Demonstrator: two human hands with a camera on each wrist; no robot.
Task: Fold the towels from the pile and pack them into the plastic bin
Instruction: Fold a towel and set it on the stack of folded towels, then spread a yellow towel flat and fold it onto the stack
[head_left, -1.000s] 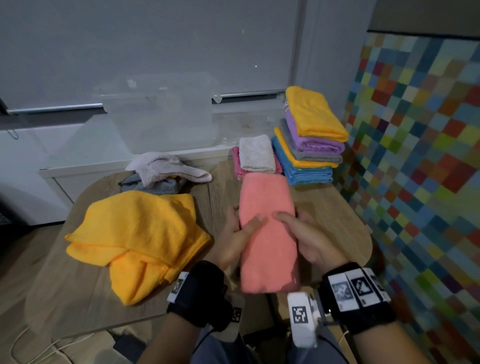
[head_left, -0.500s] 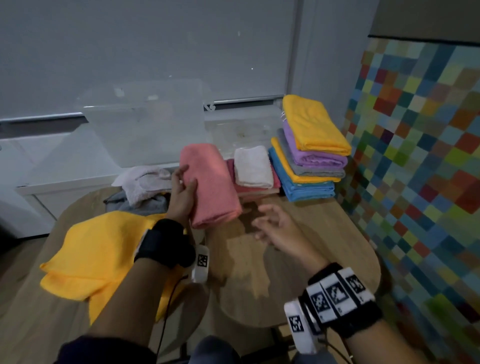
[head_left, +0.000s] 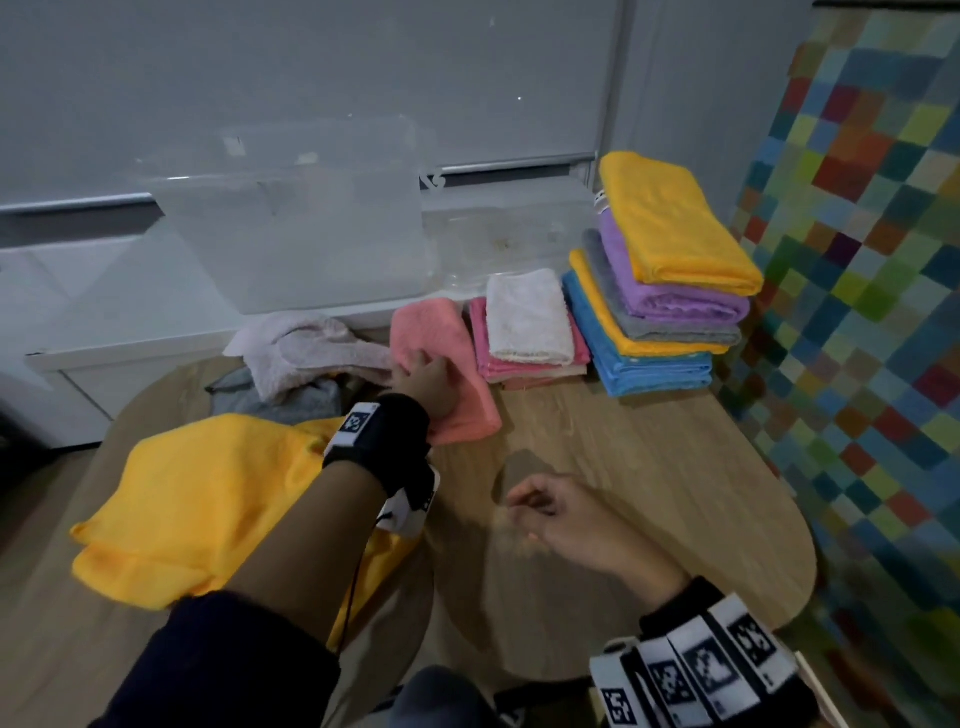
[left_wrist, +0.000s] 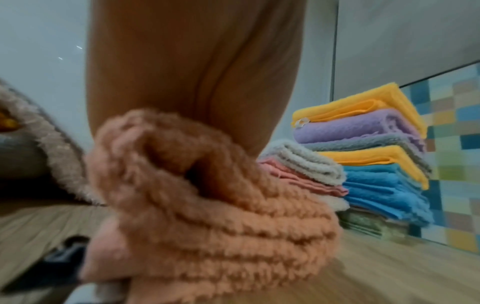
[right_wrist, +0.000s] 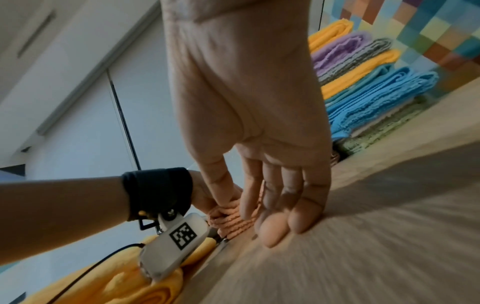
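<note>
My left hand (head_left: 423, 376) grips a folded salmon towel (head_left: 447, 358) that lies on the wooden table (head_left: 649, 467), just left of a small stack with a white towel (head_left: 524, 317) on pink ones. In the left wrist view the salmon towel (left_wrist: 207, 226) bunches under the palm and hides the fingers. My right hand (head_left: 540, 512) hovers low over the bare table with relaxed fingers (right_wrist: 275, 232), holding nothing. The clear plastic bin (head_left: 291, 223) stands on the white cabinet behind the table. An unfolded yellow towel (head_left: 208, 493) lies at the front left.
A tall stack of folded towels (head_left: 670, 249), yellow on top and blue at the bottom, stands at the back right against the multicoloured wall (head_left: 857, 312). Crumpled pale pink (head_left: 306, 348) and grey (head_left: 280, 402) towels lie before the cabinet (head_left: 104, 338).
My left hand has carried the folded salmon towel from in front of me to the back, beside the pink-and-white stack. My right hand has let go of it and stays low over the table.
</note>
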